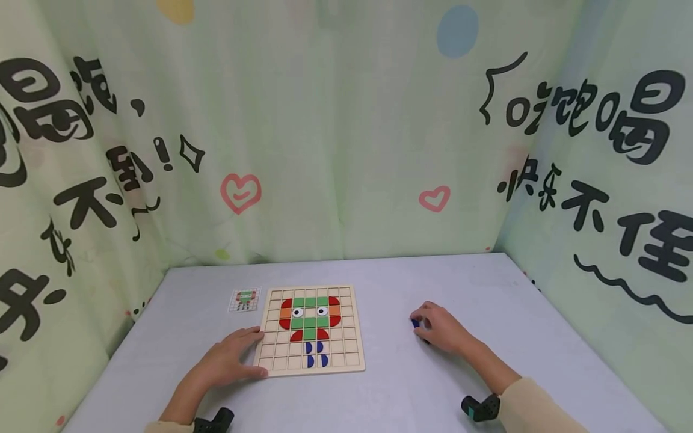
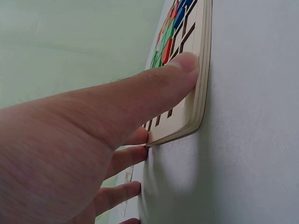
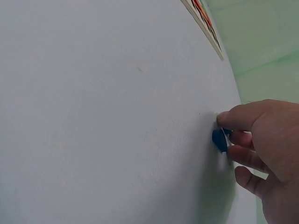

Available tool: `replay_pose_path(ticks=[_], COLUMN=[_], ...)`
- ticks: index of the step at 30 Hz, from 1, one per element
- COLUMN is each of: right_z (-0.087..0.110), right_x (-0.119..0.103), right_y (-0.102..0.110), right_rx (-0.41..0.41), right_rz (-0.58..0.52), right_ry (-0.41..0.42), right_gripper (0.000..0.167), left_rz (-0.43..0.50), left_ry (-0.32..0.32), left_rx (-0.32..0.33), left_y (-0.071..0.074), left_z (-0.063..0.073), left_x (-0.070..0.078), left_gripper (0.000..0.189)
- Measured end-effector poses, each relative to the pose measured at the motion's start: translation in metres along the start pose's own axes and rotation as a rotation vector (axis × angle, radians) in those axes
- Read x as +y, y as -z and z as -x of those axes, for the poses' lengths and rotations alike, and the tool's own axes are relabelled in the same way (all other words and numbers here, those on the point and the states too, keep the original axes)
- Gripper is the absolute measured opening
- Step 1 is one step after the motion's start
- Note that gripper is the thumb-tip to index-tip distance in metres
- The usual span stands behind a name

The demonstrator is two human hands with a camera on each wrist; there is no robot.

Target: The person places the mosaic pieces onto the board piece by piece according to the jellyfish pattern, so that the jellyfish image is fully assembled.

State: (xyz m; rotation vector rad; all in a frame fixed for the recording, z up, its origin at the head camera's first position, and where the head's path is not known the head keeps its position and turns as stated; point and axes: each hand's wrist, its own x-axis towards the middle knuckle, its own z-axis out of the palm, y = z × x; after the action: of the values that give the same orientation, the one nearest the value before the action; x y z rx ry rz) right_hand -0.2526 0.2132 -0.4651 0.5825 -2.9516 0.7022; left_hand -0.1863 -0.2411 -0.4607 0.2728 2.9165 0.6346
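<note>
A square wooden grid board [image 1: 346, 347] lies left of centre, bearing red, orange and green pieces and two eye pieces. Below them are several blue half-round pieces [image 1: 310, 361]. At the board's front left corner rests my left hand [image 1: 230, 358]; its thumb [image 2: 184, 63] presses on the board's border, and the other fingers extend along the left side. Off to the right of the board, my right hand [image 1: 441, 326] pinches a small blue piece [image 3: 219, 140] between thumb and fingers, close over the table. Another bit of blue shows behind it, partly hidden by the fingers.
A small picture card [image 1: 245, 300] with a similar coloured figure lies beyond the left hand, beside the board. The white-covered table [image 1: 390, 397] is bordered by printed curtains [image 1: 341, 120] at the back and both sides. Each wrist wears a black device [image 1: 480, 409].
</note>
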Motion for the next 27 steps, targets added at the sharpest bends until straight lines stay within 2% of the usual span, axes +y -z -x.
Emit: replay_pose_path(ticks=[6,10,16,22,27], right_z=[-0.001,-0.005,-0.019,-0.034,-0.043], right_x=[-0.001,-0.014,-0.055,-0.105,-0.146], right_y=[-0.003,-0.009,-0.028,-0.048,-0.063], right_rx=[0.013,0.029,0.005,-0.084,-0.134], right_rz=[-0.016,-0.016,0.002,-0.048,-0.026], right_ry=[0.0,0.03,0.067,0.142,0.214], right_gripper=[0.019,0.019,0.019,0.021,0.022], left_rz=[-0.004,0.004,0.01,0.0,0.012], left_ry=[0.002,0.015,0.016,0.001,0.0], left_rx=[-0.003,-0.007,-0.004,0.002,0.004], left_y=[0.001,0.001,0.001,0.002,0.001], left_z=[0.001,0.001,0.001,0.002,0.002], left_x=[0.001,0.002,0.003,0.003,0.002], left_gripper=[0.086,0.087,0.087,0.086,0.086])
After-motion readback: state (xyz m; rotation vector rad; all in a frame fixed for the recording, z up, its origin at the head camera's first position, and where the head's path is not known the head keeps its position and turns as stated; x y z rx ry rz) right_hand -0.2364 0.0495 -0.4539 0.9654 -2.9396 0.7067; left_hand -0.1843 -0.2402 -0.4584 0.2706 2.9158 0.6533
